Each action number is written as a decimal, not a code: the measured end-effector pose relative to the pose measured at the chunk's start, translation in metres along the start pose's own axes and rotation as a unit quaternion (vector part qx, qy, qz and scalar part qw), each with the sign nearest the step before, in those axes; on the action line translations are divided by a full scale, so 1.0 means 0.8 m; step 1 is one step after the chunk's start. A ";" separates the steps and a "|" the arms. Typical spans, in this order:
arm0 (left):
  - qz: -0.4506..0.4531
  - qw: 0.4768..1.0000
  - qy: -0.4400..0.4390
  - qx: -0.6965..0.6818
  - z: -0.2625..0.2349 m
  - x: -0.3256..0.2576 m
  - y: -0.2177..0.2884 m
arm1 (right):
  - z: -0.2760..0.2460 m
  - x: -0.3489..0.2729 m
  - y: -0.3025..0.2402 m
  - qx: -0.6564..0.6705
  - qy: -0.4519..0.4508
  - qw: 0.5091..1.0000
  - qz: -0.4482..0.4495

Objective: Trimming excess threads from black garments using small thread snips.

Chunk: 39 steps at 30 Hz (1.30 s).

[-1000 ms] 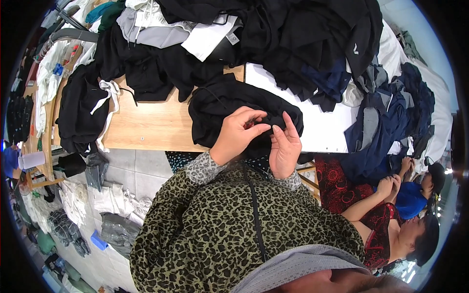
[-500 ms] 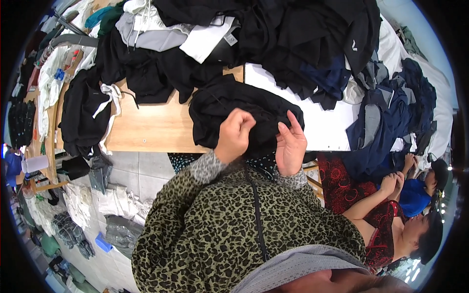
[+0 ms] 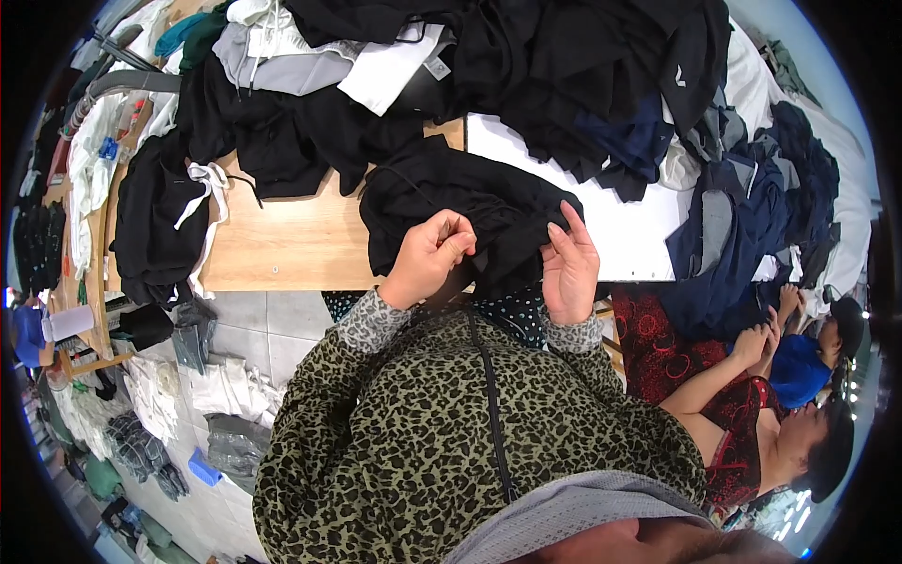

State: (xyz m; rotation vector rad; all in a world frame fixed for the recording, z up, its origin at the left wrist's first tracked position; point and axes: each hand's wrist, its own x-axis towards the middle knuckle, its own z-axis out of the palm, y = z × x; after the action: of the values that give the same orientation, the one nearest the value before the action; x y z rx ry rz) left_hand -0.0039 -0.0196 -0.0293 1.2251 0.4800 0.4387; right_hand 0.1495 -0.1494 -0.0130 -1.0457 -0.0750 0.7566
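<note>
A bunched black garment (image 3: pixel 442 179) with a drawcord lies on the table in front of me. Over its near left part, my left hand (image 3: pixel 427 258) is closed in a pinch; whatever its fingertips hold is too small to make out. My right hand (image 3: pixel 571 273) is at the garment's right side, palm partly turned up and fingers stretched out. Between the two hands the black cloth shows dark folds, and I cannot tell whether a thread runs across it.
Heaped black clothes (image 3: pixel 564 66) cover the table's far side, with a white piece (image 3: pixel 390 75) among them. Another black garment (image 3: pixel 160 216) with white ties lies left. Navy clothes (image 3: pixel 733 226) are piled right, where a co-worker in a red-and-black patterned outfit (image 3: pixel 648 348) sits.
My hands have moved apart: the left shifted left and slightly down, the right slightly right. The black garment stays in about the same place.
</note>
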 end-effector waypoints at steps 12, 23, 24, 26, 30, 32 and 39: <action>0.065 0.987 0.067 -0.130 -0.022 0.013 0.022 | 0.012 -0.017 0.001 -0.061 -0.092 0.993 -0.032; 0.029 0.989 0.072 -0.126 -0.030 0.017 0.024 | -0.005 -0.016 -0.004 -0.101 -0.234 0.964 0.070; -0.026 0.998 0.021 -0.060 -0.029 0.016 0.025 | -0.006 -0.015 -0.009 -0.101 -0.236 0.964 0.071; -0.049 0.995 -0.080 0.012 -0.013 0.020 0.028 | -0.003 -0.013 -0.021 -0.117 -0.280 0.945 0.122; -0.150 0.971 -0.184 -0.018 0.000 0.026 0.008 | -0.001 -0.006 -0.043 -0.163 -0.256 0.946 0.114; -0.124 0.981 -0.146 -0.043 0.002 0.026 0.009 | -0.011 0.001 -0.044 -0.199 -0.254 0.939 0.122; -0.080 0.984 -0.136 0.082 0.004 0.018 0.018 | -0.023 0.013 -0.059 -0.214 -0.207 0.951 0.087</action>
State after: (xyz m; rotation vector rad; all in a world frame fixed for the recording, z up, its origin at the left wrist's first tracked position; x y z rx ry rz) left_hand 0.0089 -0.0100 -0.0163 1.3701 0.3818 0.0922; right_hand 0.1898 -0.1700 0.0126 -1.2997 -0.5333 1.1472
